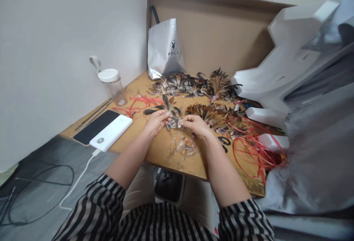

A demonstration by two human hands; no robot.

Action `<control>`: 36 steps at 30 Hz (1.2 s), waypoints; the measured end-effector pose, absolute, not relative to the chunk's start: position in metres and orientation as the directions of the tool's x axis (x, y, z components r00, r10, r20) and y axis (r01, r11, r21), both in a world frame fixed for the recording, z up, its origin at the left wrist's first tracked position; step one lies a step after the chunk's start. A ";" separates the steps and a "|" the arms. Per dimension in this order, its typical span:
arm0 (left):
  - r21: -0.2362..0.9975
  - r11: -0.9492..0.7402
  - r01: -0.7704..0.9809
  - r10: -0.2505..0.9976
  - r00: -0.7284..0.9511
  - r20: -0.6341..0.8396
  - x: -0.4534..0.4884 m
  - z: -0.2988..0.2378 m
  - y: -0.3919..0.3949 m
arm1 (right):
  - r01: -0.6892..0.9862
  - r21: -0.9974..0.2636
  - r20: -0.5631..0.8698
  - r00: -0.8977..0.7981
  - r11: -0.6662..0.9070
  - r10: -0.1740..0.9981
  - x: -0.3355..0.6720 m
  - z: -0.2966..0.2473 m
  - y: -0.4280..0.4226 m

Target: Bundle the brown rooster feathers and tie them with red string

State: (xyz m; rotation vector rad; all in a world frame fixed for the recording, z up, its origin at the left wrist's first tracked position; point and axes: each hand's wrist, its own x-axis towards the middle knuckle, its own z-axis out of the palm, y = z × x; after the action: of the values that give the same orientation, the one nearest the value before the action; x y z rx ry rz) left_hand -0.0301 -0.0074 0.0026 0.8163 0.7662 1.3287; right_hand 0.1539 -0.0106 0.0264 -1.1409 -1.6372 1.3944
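Over the middle of the table, my left hand (158, 121) pinches a small bunch of feathers (173, 118), dark and pale, with dark tips pointing up and left. My right hand (195, 124) is closed at the bunch's right edge, its thumb and finger pressed together; whatever lies between them is too small to make out. Brown feather bundles (215, 115) lie just beyond my right hand. Below the hands are loose pale feather scraps (186, 146). A pair of scissors with black handles (224, 142) rests right of my right wrist.
A long feather pile (188, 84) lies at the back before a silver bag (163, 49). Red plastic strips (142, 102) and a tangled red bunch (257, 152) flank the work. Left are a lidded jar (113, 86), a phone (96, 126) and a cabled white power bank (112, 132).
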 end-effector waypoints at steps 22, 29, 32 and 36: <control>0.905 0.181 -0.384 0.953 0.294 -0.066 -0.025 -0.002 -0.011 | 0.136 -0.958 0.232 -0.162 0.254 0.959 0.130 0.014 -0.008; 0.932 0.153 -0.330 0.976 0.198 -0.090 -0.022 -0.001 -0.011 | 0.245 -0.927 0.249 -0.162 0.284 0.955 0.129 0.018 -0.011; 0.944 0.124 -0.304 0.980 0.186 -0.069 -0.022 0.000 -0.012 | 0.191 -0.950 0.223 -0.134 0.246 0.966 0.128 0.017 -0.010; 0.953 0.112 -0.282 0.977 0.208 -0.053 -0.022 0.001 -0.014 | 0.078 -0.989 0.120 -0.089 0.127 0.989 0.127 0.016 -0.009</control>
State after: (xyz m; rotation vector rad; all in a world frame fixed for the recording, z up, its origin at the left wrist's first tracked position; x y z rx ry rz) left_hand -0.0221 -0.0137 0.0013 1.0198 0.8884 1.1303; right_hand 0.1269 -0.0092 0.0158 -1.1360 -1.3892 1.1360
